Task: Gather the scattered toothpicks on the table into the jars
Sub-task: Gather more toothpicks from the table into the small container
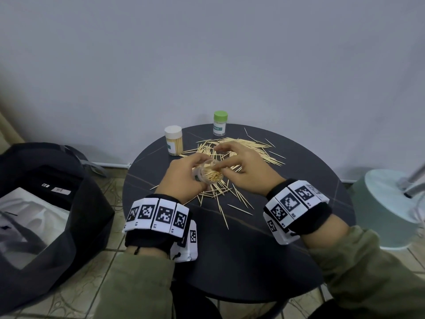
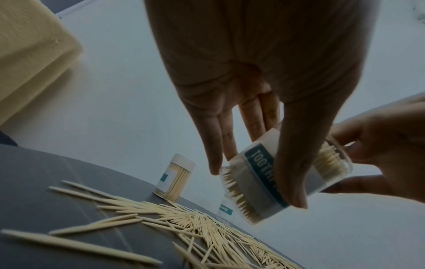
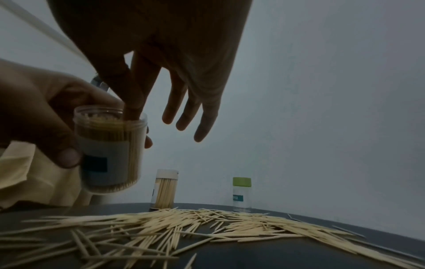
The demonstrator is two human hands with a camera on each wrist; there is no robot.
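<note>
- Round, dark, matte table is carrying a loose heap of thin, pale wooden toothpicks, pointed at both ends and lying criss-crossed.
- Left hand is gripping an open, clear plastic jar, fingers and thumb curled round its wall; the jar is packed with upright toothpicks and held above the table, over the heap.
- Right hand is dipping thumb and forefinger into the jar's mouth, apparently pinching toothpicks there, while the other three fingers are spreading out, relaxed.
- White-capped jar, full, is standing upright at the table's far left edge; green-capped jar, seemingly empty, is standing behind the heap.
- Left wrist view alone is showing the held jar's teal label band and its tilt.
- Right wrist view alone is showing fingertips reaching below the rim.
</note>
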